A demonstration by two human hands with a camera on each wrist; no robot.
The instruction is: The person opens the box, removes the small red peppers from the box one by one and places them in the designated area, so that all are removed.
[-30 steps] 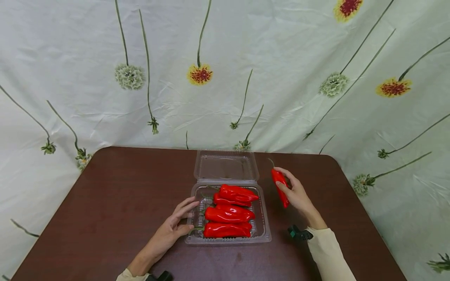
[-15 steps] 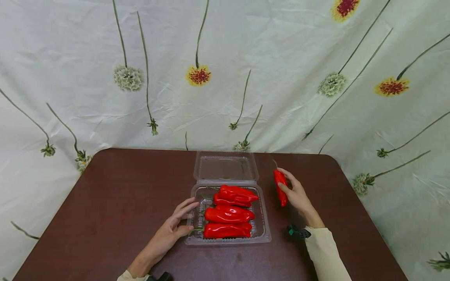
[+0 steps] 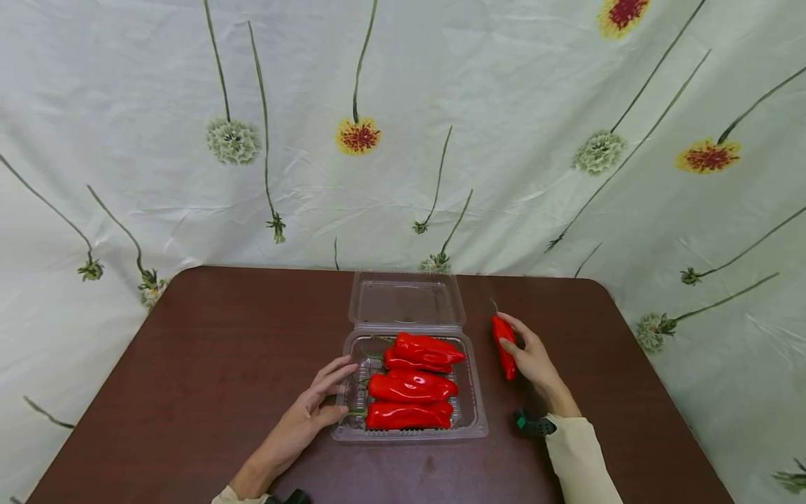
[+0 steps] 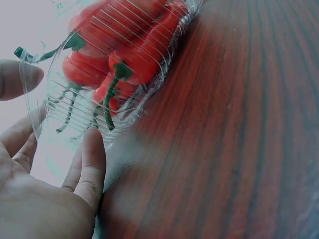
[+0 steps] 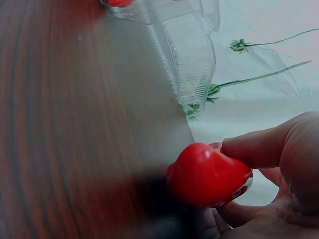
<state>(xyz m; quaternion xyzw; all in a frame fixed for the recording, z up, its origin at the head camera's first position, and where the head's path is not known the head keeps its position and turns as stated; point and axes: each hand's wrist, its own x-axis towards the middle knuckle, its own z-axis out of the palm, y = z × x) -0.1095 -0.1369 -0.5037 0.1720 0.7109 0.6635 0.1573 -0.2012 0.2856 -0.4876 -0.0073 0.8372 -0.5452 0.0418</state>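
A clear plastic clamshell box [image 3: 469, 427] lies open on the brown table [image 3: 208, 350], lid [image 3: 406, 299] folded back. Several red peppers [image 3: 409, 385] with green stems fill it. My left hand [image 3: 315, 407] rests with straight fingers against the box's left side; in the left wrist view the fingers [image 4: 89, 159] touch the ribbed wall [image 4: 75, 107]. To the right of the box my right hand [image 3: 532, 357] grips one more red pepper [image 3: 504, 346], low over the table. In the right wrist view thumb and fingers curl round that red pepper [image 5: 209, 175].
A pale cloth printed with flowers [image 3: 359, 134] hangs behind the table. The table's rounded far corners and right edge [image 3: 655, 371] are in view. A dark wrist strap piece [image 3: 532, 423] shows by my right sleeve.
My right hand has lowered the pepper slightly toward the table and drawn it a little nearer. The left hand and the box have stayed put.
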